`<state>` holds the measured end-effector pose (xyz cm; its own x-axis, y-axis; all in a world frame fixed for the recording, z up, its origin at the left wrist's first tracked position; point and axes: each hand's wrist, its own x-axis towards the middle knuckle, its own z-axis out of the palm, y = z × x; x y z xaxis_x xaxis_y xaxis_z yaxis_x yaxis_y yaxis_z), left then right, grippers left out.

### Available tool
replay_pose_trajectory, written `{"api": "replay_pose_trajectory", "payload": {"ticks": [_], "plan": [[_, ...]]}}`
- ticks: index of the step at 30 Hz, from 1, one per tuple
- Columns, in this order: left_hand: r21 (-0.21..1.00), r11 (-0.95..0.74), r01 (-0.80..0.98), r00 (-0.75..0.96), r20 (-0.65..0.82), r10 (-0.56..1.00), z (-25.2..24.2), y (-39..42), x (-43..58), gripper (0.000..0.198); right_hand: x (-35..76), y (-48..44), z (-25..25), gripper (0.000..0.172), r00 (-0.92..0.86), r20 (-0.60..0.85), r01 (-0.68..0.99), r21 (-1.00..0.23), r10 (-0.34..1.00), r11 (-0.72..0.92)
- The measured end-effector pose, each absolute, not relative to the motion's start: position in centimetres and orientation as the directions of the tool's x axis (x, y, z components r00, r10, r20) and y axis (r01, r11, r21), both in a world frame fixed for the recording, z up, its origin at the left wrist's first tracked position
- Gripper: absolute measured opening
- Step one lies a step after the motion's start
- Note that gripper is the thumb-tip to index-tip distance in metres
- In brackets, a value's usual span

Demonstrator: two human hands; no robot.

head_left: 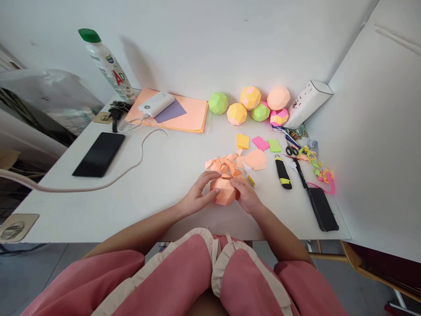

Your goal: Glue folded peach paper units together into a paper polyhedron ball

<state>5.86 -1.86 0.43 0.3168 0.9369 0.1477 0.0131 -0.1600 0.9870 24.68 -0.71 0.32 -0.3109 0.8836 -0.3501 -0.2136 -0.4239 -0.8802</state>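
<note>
Between my two hands, low over the front of the white table, is a faceted peach paper ball (224, 193). My left hand (201, 193) curves around its left side, thumb on the front and fingers over the top. From the right, my right hand (246, 194) grips the ball's upper edge with its fingers closed. Just behind lie loose folded peach paper pieces (223, 164) and a stack of flat peach paper (256, 159). A small glue bottle (250, 176) with a yellow label rests beside my right fingers.
Finished paper balls (250, 97) line the wall near a white box (311, 103). Yellow, pink and green paper stacks (260, 143), a utility knife (283, 172), scissors (291, 150) and a black case (322, 210) are rightward. Leftward are a phone (98, 154), cable (140, 162), power bank (156, 104) and bottle (107, 66).
</note>
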Motion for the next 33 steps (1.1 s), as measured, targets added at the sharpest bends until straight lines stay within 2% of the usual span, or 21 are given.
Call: {"api": "replay_pose_trajectory", "payload": {"ticks": [4, 8, 16, 18, 21, 24, 27, 30, 33], "plan": [[0.969, -0.23, 0.09, 0.346, 0.186, 0.92, 0.5, -1.9, 5.6, 0.029, 24.8, -1.1, 0.3, 0.03, -0.401, -0.335, -0.101, -0.909, 0.853, -0.404], [0.968, -0.224, 0.114, 0.384, 0.165, 0.909, 0.8, -1.9, 5.6, 0.019, 24.9, -1.3, 0.4, 0.035, -0.461, -0.276, -0.019, -0.947, 0.843, -0.321], [0.996, -0.087, -0.012, 0.522, 0.08, 0.849, 0.5, -1.9, 5.5, 0.027, 25.2, -1.3, 0.8, 0.035, -0.584, -0.24, 0.037, -0.962, 0.775, -0.27], [0.997, -0.058, -0.047, 0.542, 0.075, 0.837, 0.4, -1.8, 5.3, 0.027, 25.3, -1.3, 0.8, 0.037, -0.597, -0.206, 0.081, -0.977, 0.775, -0.197], [0.993, 0.008, -0.114, 0.573, 0.059, 0.817, 0.4, -1.5, 5.0, 0.027, 25.7, -1.0, 0.9, 0.035, -0.46, -0.021, 0.196, -0.978, 0.888, 0.079], [0.977, 0.103, -0.189, 0.626, 0.039, 0.779, 0.5, -1.4, 4.7, 0.026, 26.3, -0.4, 0.5, 0.026, -0.219, 0.25, 0.439, -0.838, 0.943, 0.324], [0.965, 0.159, -0.209, 0.666, 0.021, 0.746, 0.5, -1.4, 4.8, 0.026, 26.6, 0.4, -0.4, 0.016, -0.191, 0.422, 0.657, -0.616, 0.886, 0.435], [0.975, 0.131, -0.181, 0.679, 0.027, 0.734, 0.5, -1.6, 5.0, 0.025, 26.6, 1.0, -1.6, 0.021, -0.288, 0.458, 0.79, -0.383, 0.841, 0.479], [0.98, 0.098, -0.171, 0.68, 0.046, 0.732, 0.3, -1.8, 5.1, 0.025, 26.4, 1.4, -2.6, 0.012, -0.349, 0.424, 0.839, -0.255, 0.835, 0.48]]}}
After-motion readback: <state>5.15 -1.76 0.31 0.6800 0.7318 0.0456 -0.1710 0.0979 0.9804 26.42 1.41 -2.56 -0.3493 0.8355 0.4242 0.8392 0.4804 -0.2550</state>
